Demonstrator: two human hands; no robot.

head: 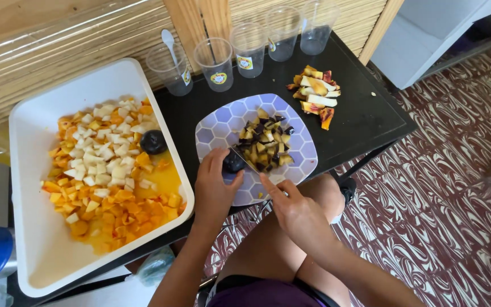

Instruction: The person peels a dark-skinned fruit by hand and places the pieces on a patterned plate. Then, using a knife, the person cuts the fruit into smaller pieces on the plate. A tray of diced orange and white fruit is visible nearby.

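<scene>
We hold a dark plum [233, 162] down on the hexagon-patterned plate [214, 122] with our left hand [216, 183], the grip clenched around the fruit from above and the fingertips lying close to the cut line. Our right hand [294, 209] grasps the knife [248, 161], index finger stretched along its back, and the blade runs up and left to meet the plum just beside a heap of diced plum pieces [265, 142] in the middle of the plate.

As we judge it, the main danger is the blade sliding off the round, smooth skin toward our left fingers, since they sit right next to the edge. Wet juice on the plate would make that slip more likely, and the plum may roll under pressure because little of it rests flat.

The plate itself overhangs the near edge of the black tabletop [365, 113], above our knee; a hard downward push on that side could tip it and spill the dice onto the floor.

Further off, a white tray [29, 122] of orange and pale fruit cubes holds another whole plum [153, 141], a row of clear plastic cups [217, 63] stands at the back, and a pile of fruit scraps [316, 95] lies to the right.
</scene>
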